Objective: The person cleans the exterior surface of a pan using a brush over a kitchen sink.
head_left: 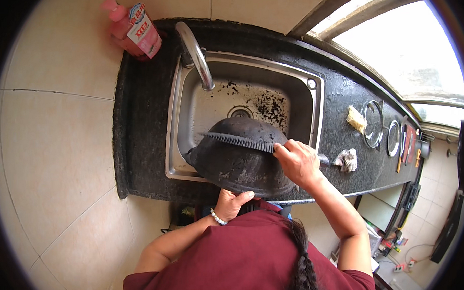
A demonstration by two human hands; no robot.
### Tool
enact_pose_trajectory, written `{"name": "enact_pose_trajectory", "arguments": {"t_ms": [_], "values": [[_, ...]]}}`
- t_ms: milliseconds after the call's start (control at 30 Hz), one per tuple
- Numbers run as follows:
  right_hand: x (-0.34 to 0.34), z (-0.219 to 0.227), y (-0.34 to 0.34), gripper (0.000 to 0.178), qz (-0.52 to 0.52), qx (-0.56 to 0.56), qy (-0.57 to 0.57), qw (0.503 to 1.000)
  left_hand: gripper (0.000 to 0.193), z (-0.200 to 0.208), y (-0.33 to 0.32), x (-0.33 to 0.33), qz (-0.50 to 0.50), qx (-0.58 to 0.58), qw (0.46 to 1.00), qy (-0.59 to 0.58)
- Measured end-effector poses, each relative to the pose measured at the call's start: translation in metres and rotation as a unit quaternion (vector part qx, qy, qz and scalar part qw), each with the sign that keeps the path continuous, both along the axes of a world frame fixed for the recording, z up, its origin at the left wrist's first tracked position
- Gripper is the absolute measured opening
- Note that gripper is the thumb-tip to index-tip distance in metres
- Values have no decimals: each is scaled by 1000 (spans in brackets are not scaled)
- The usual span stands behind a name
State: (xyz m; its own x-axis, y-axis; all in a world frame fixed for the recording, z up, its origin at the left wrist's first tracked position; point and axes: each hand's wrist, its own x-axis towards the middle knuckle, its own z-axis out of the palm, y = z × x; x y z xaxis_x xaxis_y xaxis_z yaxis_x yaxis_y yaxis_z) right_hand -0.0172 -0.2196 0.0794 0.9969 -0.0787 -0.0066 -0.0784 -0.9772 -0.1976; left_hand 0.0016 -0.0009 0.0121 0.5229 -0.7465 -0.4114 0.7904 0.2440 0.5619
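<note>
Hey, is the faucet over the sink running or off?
Apparently off: the faucet hangs over the sink, with no stream visible below it.

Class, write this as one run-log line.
left hand: holds pan; right hand: holds ribbed tool at pan; pan: over sink; sink: dark flakes

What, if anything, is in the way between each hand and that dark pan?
The ridged strip held in the right hand extends over the pan, between them. Nothing visible stands between the left hand and the pan's near edge.
</note>
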Motion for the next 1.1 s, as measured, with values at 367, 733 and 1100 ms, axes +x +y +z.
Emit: {"name": "enact_pose_trajectory", "arguments": {"t_ms": [367, 733, 1100], "values": [[-2, 1, 6, 12, 71, 32, -24, 997, 31, -2, -1, -1, 29, 26, 999, 0], [-14, 3, 27, 22, 97, 44, -12, 994, 35, 2, -2, 1, 14, 35, 999, 6], [-20, 1, 27, 17, 83, 46, -25, 995, 29, -2, -1, 1, 1, 34, 999, 8]]}}
